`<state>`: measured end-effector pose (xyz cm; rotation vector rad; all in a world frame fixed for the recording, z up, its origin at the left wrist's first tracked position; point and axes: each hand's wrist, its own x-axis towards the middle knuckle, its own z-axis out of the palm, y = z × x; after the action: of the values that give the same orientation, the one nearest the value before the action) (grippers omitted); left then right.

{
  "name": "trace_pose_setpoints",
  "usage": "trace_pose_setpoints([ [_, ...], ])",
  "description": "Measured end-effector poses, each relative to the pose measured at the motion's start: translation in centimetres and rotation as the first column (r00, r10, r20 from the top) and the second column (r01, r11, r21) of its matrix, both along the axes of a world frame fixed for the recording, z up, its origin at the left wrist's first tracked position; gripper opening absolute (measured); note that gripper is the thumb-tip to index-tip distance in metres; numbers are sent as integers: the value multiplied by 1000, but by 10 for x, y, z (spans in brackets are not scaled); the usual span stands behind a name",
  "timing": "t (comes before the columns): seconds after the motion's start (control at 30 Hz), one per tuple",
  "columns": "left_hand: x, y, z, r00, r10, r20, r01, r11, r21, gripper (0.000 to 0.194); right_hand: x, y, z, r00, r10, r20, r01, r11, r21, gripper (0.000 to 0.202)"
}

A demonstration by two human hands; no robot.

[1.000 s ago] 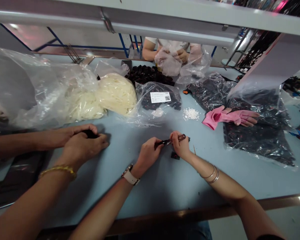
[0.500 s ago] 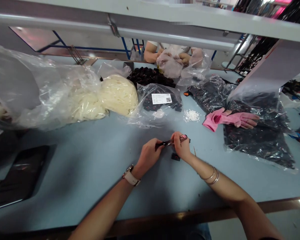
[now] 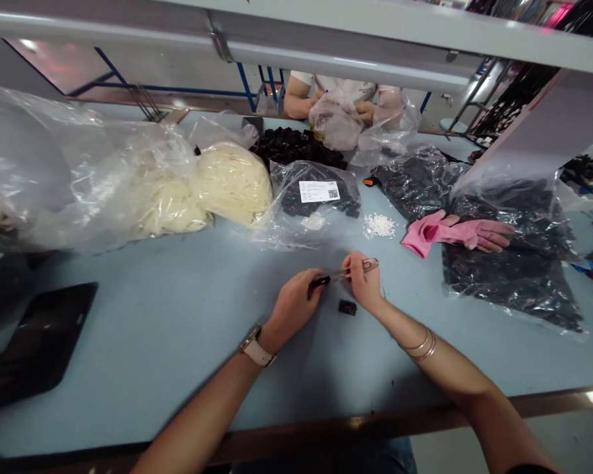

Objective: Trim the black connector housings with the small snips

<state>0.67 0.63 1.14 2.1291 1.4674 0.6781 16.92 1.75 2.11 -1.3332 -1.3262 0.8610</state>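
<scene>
My left hand is closed on a small black plastic part, which juts out from between the thumb and fingers. A pair of metal tweezers is pinched in my right hand, the tips toward the black part. Motion blur hides whether the tips touch it. Just below the hands, a black piece with a red mark lies on the table. Beyond my right hand is a small pile of white bits.
A labelled clear bag of black parts lies ahead. Bags of cream-coloured pieces stand left, above a dark tablet-like device. Pink gloves rest on bagged black parts at right. Across the table, a person handles a clear bag.
My right hand has moved slightly up and right, drawing the tweezers back from the black part in my left hand. The black piece on the table shows more fully.
</scene>
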Motion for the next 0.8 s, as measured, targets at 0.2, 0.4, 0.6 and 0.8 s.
trace_pose_setpoints([
  [0.2,-13,6,11,933,20,-360,-14,1000,19,29,14,12,16,975,-177,-138,183,983,30,44],
  [0.4,-42,24,29,793,203,-574,-288,956,-60,32,40,29,23,991,-136,5,135,991,19,45],
  [0.6,-69,24,39,601,376,-705,-433,895,109,28,75,41,30,920,45,390,10,990,-139,27],
  [0.8,-69,25,39,701,471,-535,-325,880,348,29,101,43,44,588,107,802,138,964,-229,20],
])
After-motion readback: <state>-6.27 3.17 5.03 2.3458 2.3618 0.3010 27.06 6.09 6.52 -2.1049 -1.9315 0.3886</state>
